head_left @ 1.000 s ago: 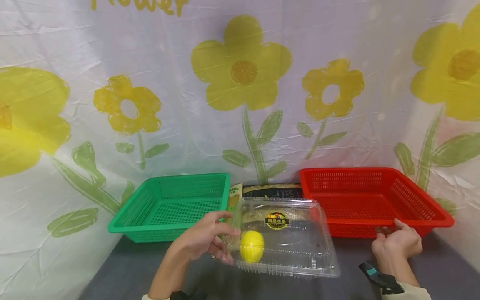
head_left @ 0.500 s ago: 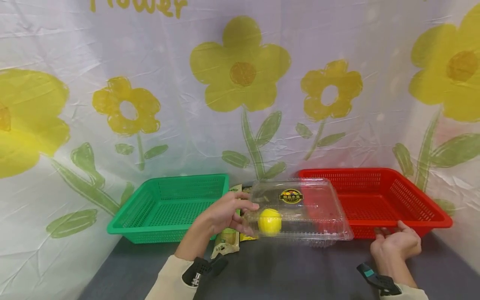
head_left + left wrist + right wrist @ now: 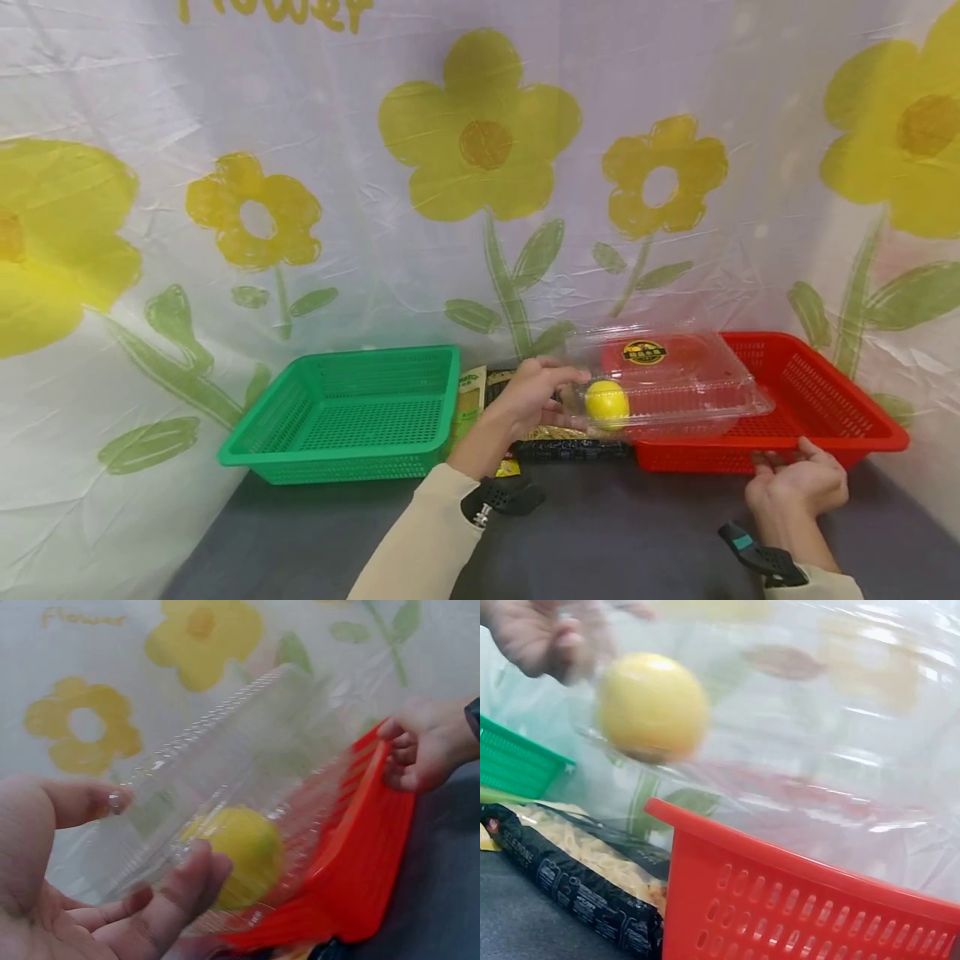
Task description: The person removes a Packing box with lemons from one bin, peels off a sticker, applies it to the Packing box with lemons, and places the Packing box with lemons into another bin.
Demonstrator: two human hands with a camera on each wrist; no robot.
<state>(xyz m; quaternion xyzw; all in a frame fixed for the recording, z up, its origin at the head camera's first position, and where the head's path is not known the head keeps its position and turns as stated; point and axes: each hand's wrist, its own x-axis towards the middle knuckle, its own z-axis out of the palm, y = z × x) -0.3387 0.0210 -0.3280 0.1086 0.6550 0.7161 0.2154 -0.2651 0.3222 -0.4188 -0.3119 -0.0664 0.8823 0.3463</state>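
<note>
My left hand (image 3: 534, 393) pinches the left edge of a clear plastic fruit box (image 3: 690, 379) with a black and gold label on its lid. Inside the box, near that hand, lies a round yellow fruit (image 3: 607, 404), perhaps a lemon; its kind is not certain. The box hangs tilted over the left part of a red plastic basket (image 3: 832, 400). My right hand (image 3: 798, 482) grips the front rim of this basket, fingers curled at the edge, as the left wrist view also shows.
A green basket (image 3: 337, 454) stands at the left. Between the baskets lie a black-wrapped bag of pasta-like food (image 3: 577, 877) and a pale green packet (image 3: 468, 404). A small yellow packet (image 3: 507, 467) shows below my left forearm. A flower-printed cloth (image 3: 360, 167) hangs behind.
My left hand has carried the clear box up and to the right, from in front of the gap between the baskets to over the red basket. My right hand stays on the rim.
</note>
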